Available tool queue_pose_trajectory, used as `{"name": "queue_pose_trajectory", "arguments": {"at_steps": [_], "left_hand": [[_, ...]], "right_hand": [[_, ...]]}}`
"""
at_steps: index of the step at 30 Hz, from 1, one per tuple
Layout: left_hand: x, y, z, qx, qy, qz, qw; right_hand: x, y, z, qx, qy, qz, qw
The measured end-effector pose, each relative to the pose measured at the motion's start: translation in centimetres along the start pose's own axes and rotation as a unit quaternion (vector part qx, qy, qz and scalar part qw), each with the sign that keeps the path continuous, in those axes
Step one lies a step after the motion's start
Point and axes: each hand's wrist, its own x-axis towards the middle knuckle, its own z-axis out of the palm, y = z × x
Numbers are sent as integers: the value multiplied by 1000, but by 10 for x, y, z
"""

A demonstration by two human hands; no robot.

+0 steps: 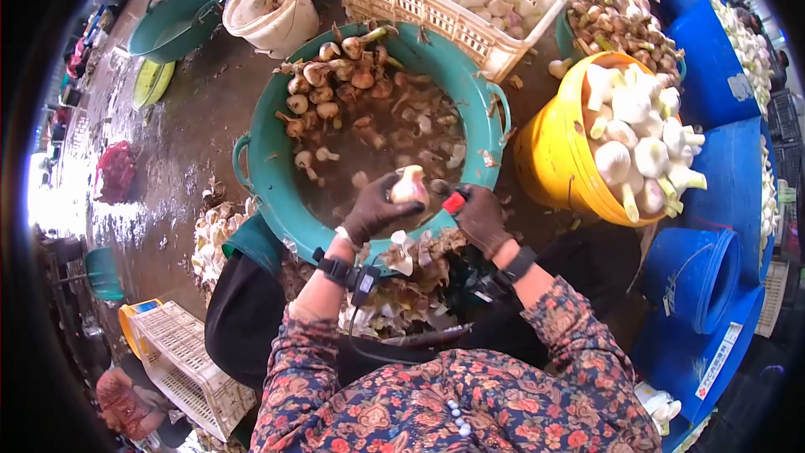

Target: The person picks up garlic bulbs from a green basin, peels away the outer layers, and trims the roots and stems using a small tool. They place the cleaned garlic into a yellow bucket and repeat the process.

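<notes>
My left hand [373, 210], in a dark glove, is closed around a garlic bulb [409, 188] with white and purplish skin. In my right hand [484, 220], also gloved, is a small tool with a red handle [454, 202]; its working end cannot be made out. Both hands are over the near side of a large green tub [265, 138] of murky water. Unpeeled garlic bulbs [319, 74] heap up at the tub's far left, and loose skins float to the right. Peeled-off garlic skins [402, 256] pile up below my hands, at the near rim.
A yellow bucket [545, 151] full of cleaned garlic stands at right. Behind the tub are a white crate [402, 4] of bulbs and a white bucket [285, 29]. Blue containers [688, 277] line the right side. Another crate [180, 361] lies at lower left.
</notes>
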Motion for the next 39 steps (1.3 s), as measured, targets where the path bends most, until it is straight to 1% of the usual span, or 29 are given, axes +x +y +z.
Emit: {"name": "queue_pose_trajectory", "arguments": {"at_steps": [3,4,7,10,11,12,13,14,16,17,18,20,21,22,23,24,25,26,27,28,29,30,32,33,34,35,36,37,39], "left_hand": [[-27,31,24,234,55,131,962],[-36,47,29,281,57,108,952],[-45,54,30,339,71,124,930],[-53,57,22,314,41,124,940],[-58,60,18,162,-6,68,985],[-62,63,14,4,-54,10,999],[-65,62,12,-78,-75,3,994],[-68,59,16,-74,-74,5,994],[-76,56,36,-198,3,1,980],[-79,63,46,-201,22,42,978],[-79,64,55,-170,43,64,982],[-80,61,52,-48,20,59,997],[-80,59,54,-50,23,58,997],[-80,58,54,7,74,98,992],[-82,57,53,65,124,135,981],[-84,56,51,66,127,132,981],[-87,61,48,92,90,80,988],[-89,63,46,116,53,29,991],[-86,47,44,128,83,49,987],[-85,40,44,129,84,48,987],[-84,36,44,24,116,5,993],[-83,33,45,-82,146,-38,985],[-84,29,46,-115,180,-47,976],[-87,26,43,-162,204,-48,964],[-88,25,41,-208,228,-48,950],[-89,25,43,-199,222,-53,953],[-91,24,42,-271,200,-49,940],[-92,30,42,-253,195,-37,947],[-96,42,40,-232,191,-25,954]], "right_hand": [[-11,-10,2,-12,-7,-18,1000],[-14,-11,1,-1,-3,-37,999],[-19,-11,-7,-18,-11,-84,996],[-22,0,-9,-24,-21,-138,990],[-24,0,-13,128,-88,-84,984],[-26,0,-16,275,-154,-27,949],[-28,-3,-23,362,-216,35,906],[-27,-1,-19,364,-216,31,906],[-28,7,-6,442,-165,85,877],[-30,5,-5,443,-165,84,877],[-33,3,-4,472,-214,93,850],[-38,2,-5,520,-312,114,787],[-37,5,-6,521,-327,214,759],[-38,1,-9,520,-330,215,758],[-41,-5,-13,427,-342,87,833],[-42,-8,-15,323,-342,-44,881],[-14,55,10,557,-503,83,656],[-19,40,9,557,-505,84,654],[-25,24,8,428,-450,-57,782],[-33,2,-1,275,-369,-195,866],[-47,-18,-16,365,-341,43,865],[-45,-13,-15,364,-342,44,865],[-40,-4,-11,304,-309,-112,894],[-40,1,-8,322,-327,-157,875],[-39,1,-3,321,-327,-156,875],[-37,3,6,337,-316,-117,879],[-36,8,12,352,-304,-77,882],[-32,14,17,443,-333,30,832],[-25,33,25,425,-351,36,834]]}}
